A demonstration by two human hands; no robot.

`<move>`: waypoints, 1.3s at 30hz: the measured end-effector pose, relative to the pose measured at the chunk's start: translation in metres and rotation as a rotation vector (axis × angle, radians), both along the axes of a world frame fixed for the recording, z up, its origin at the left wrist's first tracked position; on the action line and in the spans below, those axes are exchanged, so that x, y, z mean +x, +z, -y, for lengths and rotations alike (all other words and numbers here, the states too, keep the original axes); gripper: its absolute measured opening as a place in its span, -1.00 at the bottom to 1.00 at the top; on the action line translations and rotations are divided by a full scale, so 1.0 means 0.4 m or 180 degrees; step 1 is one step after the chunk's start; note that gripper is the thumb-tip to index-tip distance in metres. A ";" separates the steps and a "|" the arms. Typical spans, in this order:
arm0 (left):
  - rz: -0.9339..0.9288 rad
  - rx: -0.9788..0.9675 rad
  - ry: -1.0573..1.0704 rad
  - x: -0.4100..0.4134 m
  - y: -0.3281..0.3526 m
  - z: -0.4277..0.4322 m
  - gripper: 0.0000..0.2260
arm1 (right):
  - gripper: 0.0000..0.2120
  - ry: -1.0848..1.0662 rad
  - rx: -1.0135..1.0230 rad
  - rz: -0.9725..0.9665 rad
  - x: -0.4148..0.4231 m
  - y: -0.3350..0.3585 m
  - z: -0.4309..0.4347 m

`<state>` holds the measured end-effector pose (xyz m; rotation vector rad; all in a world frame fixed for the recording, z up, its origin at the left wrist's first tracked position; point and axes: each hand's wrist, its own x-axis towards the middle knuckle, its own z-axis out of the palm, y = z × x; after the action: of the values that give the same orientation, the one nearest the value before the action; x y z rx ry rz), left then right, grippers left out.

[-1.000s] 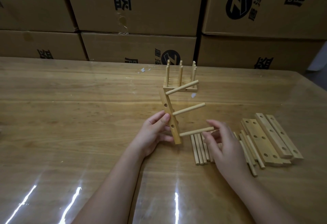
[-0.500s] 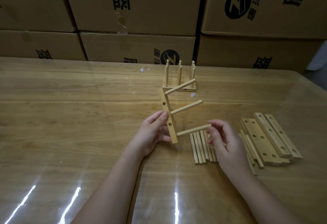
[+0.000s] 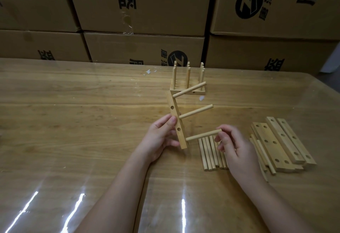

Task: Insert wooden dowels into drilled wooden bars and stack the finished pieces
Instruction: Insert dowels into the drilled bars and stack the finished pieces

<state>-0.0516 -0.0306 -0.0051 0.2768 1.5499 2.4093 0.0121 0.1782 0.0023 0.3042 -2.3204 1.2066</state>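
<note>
In the head view, the left hand grips the drilled bar at its middle, the thumb on its side face. It holds the bar above the counter. The long axis of the bar runs nearly from 12 o'clock to 6 o'clock, with the top leaning a little toward 11.

Three dowels stand out from the bar toward 2 o'clock. The right hand pinches the free end of the lowest dowel.

I judge that the seating push must go along this dowel, toward 8 o'clock, against the left hand. The finished stack stands at 12 o'clock from both hands, well apart, and the left hand is the nearer one to carry the bar there. The loose dowels lie just under the right hand.
</note>
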 end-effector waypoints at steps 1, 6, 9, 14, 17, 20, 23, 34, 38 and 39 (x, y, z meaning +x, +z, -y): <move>-0.0006 -0.0010 -0.0004 0.000 0.000 0.000 -0.83 | -0.83 0.0004 0.0000 -0.0012 -0.001 0.000 0.000; -0.0010 -0.0048 -0.0049 0.001 0.001 0.002 -0.82 | -0.81 0.0017 -0.0018 -0.0012 -0.004 -0.003 -0.002; 0.0000 -0.0041 -0.0064 0.000 0.001 0.003 -0.82 | -0.77 0.0036 -0.0036 -0.0010 -0.001 -0.003 -0.002; 0.0001 -0.0045 -0.0041 -0.002 0.000 0.001 -0.80 | -0.80 0.0024 -0.0008 -0.0046 -0.003 -0.004 -0.002; -0.0008 -0.0054 -0.0047 -0.001 0.000 0.001 -0.76 | -0.76 0.0008 0.0052 -0.0050 -0.003 -0.004 -0.002; -0.0028 -0.0075 -0.0024 -0.001 -0.001 0.000 -0.75 | -0.74 -0.0060 0.0225 -0.0046 -0.005 -0.006 -0.007; -0.0038 -0.0090 -0.0011 -0.002 -0.003 -0.003 -0.74 | -0.68 -0.0145 0.0476 -0.0063 -0.007 -0.006 -0.013; -0.0030 -0.0216 0.0087 -0.004 -0.006 -0.005 -0.71 | -0.78 -0.0176 0.0641 0.0021 -0.007 0.000 -0.017; -0.0029 -0.0210 0.0096 -0.002 -0.003 -0.006 -0.72 | -0.79 -0.0182 0.0641 0.0100 -0.007 0.001 -0.017; -0.0027 -0.0192 0.0090 -0.001 -0.002 -0.006 -0.72 | -0.79 -0.0173 0.0551 0.0132 -0.006 0.001 -0.014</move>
<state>-0.0521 -0.0281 -0.0057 0.2551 1.6378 2.3805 0.0099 0.1839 0.0025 0.2763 -2.4578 0.9971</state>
